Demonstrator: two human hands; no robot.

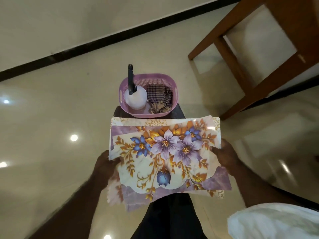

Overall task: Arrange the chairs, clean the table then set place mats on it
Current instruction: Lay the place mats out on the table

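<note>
You hold a fanned stack of glossy place mats printed with purple and blue flowers and gold leaves (pixel 165 157) in front of you, level above the shiny cream tiled floor (pixel 51 126). Your left hand (pixel 105 163) grips the stack's left edge, and your right hand (pixel 224 155) grips its right edge, thumb on top. Just beyond the mats sits an oval pink perforated plastic basket (pixel 156 79) on a small dark stand (pixel 179 111). Inside it stand a white spray bottle with a black nozzle (pixel 135 97) on the left and a crumpled checked purple-and-beige cloth (pixel 160 99) on the right. A brown wooden chair frame (pixel 229 54) stands at the upper right. A black band (pixel 96 44) runs where floor meets wall.
</note>
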